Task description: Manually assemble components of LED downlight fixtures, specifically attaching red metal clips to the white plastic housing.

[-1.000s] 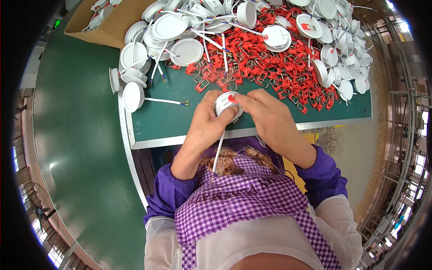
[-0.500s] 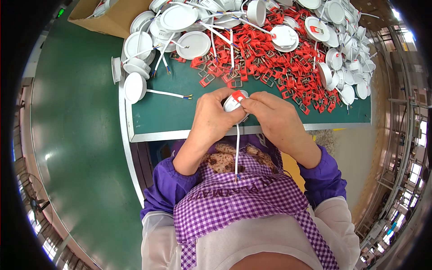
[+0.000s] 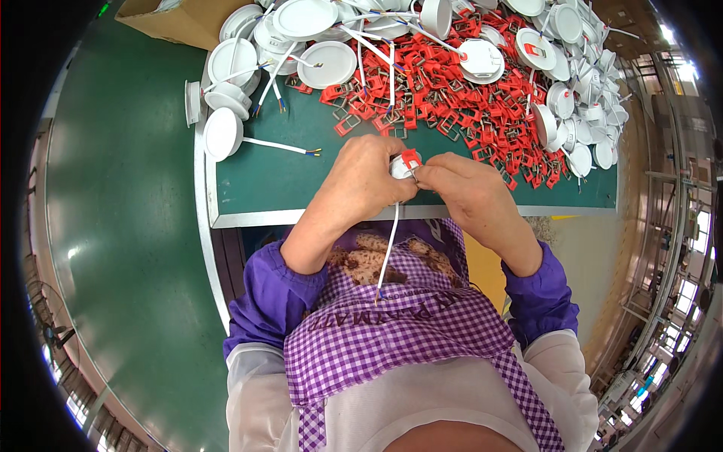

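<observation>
Between my hands, at the near edge of the table, is a small round white light [image 3: 399,170], much of it hidden by fingers. My left hand [image 3: 360,179] is closed around its left side. A red plastic clip [image 3: 410,157] sits on the light's top right. Thumb and fingers of my right hand [image 3: 473,197] pinch at the clip's thin metal part, beside the light's rim. A white cable [image 3: 391,245] hangs from the light over my apron, coloured wires bare at its end.
A heap of red clips with metal loops [image 3: 452,98] covers the back of the green table [image 3: 263,184]. White round lights [image 3: 327,65] with cables lie piled left and right of it. One light [image 3: 224,135] rests at the left edge. A cardboard box [image 3: 177,26] stands back left.
The light has turned and tipped in my hands, and more of it is covered. My right fingers have shifted lower along its rim by the clip. The cable end has swung left.
</observation>
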Motion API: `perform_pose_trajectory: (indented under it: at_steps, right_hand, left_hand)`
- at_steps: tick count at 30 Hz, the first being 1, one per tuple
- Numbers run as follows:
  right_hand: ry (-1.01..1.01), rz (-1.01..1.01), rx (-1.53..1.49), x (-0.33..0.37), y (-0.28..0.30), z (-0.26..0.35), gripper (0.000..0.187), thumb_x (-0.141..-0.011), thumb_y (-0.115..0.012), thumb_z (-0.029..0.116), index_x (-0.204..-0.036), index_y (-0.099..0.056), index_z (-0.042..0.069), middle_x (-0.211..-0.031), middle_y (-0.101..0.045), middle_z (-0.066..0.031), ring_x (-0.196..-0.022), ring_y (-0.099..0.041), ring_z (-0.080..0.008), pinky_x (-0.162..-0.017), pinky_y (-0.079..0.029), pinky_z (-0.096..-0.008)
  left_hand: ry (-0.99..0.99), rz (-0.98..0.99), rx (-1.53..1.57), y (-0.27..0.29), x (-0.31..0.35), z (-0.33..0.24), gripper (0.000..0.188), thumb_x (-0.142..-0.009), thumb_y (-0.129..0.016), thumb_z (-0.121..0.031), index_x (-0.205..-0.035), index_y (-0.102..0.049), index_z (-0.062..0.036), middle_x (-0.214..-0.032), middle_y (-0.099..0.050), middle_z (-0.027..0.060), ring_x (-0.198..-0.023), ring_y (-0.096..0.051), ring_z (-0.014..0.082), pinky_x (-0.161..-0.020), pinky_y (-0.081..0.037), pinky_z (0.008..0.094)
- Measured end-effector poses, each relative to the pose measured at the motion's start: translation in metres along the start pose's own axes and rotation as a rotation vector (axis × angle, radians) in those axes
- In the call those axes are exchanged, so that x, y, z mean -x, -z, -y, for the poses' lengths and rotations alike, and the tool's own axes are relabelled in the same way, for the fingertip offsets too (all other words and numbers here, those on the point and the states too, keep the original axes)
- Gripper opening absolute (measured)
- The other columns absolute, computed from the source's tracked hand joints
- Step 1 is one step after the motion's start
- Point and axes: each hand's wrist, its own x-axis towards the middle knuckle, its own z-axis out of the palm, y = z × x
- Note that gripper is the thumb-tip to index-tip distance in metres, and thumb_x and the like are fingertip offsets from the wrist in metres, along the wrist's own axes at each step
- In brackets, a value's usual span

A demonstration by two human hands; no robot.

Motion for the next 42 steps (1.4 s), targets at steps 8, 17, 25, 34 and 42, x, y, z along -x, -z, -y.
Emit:
perform_pose_trajectory:
  at_steps: [8, 17, 25, 34, 42]
  right_hand:
    - [-0.071, -0.035, -0.067, 0.004, -0.005, -0.006, 0.018, -0.078, -0.06, -0.002, -0.096, -0.062, 0.003, -0.083, -0.059, -0.0108, -0.076, -0.062, -0.0291, -0.063, -0.05, -0.0383]
    - [-0.003, -0.01, -0.111, 0.005, -0.004, -0.01, 0.017, -0.078, -0.061, -0.003, -0.094, -0.062, 0.004, -0.085, -0.06, -0.0097, -0.077, -0.061, -0.0285, -0.067, -0.05, -0.0375]
    - [-0.001, -0.144, -0.097, 0.012, -0.008, -0.013, 0.022, -0.077, -0.065, -0.003, -0.098, -0.063, 0.003, -0.09, -0.06, -0.0095, -0.082, -0.062, -0.0261, -0.069, -0.051, -0.0349]
    - [0.018, -0.175, -0.048, 0.011, -0.006, -0.018, 0.018, -0.079, -0.067, 0.003, -0.097, -0.064, 0.003, -0.095, -0.062, -0.0095, -0.085, -0.061, -0.0281, -0.076, -0.048, -0.0377]
    - [0.09, -0.21, 0.142, 0.015, -0.007, -0.018, 0.029, -0.072, -0.064, -0.002, -0.102, -0.063, 0.0, -0.097, -0.062, -0.0117, -0.087, -0.061, -0.0285, -0.075, -0.049, -0.0389]
  left_hand:
    - [-0.124, 0.011, -0.105, -0.002, -0.007, 0.003, 0.029, -0.063, -0.076, -0.01, -0.082, -0.065, 0.0077, -0.066, -0.062, 0.0184, -0.06, -0.062, 0.0203, -0.058, -0.047, 0.0358]
    - [-0.154, 0.081, -0.143, 0.004, -0.008, -0.004, 0.029, -0.061, -0.077, -0.01, -0.08, -0.061, 0.0064, -0.065, -0.056, 0.0186, -0.056, -0.056, 0.0262, -0.054, -0.041, 0.0402]
    - [-0.328, -0.015, -0.053, -0.017, -0.01, 0.012, 0.031, -0.065, -0.077, -0.009, -0.089, -0.062, 0.0028, -0.071, -0.06, 0.0153, -0.06, -0.058, 0.0264, -0.057, -0.044, 0.0368]
    - [-0.065, 0.058, 0.19, -0.014, 0.001, 0.002, 0.08, -0.069, -0.077, -0.007, -0.141, -0.043, -0.0008, -0.082, -0.061, 0.0111, -0.075, -0.059, 0.019, -0.068, -0.048, 0.0333]
    - [0.005, 0.083, 0.037, -0.007, -0.006, -0.012, 0.108, -0.062, -0.079, -0.008, -0.152, -0.02, -0.0023, -0.083, -0.062, 0.0179, -0.072, -0.059, 0.0252, -0.068, -0.048, 0.0353]
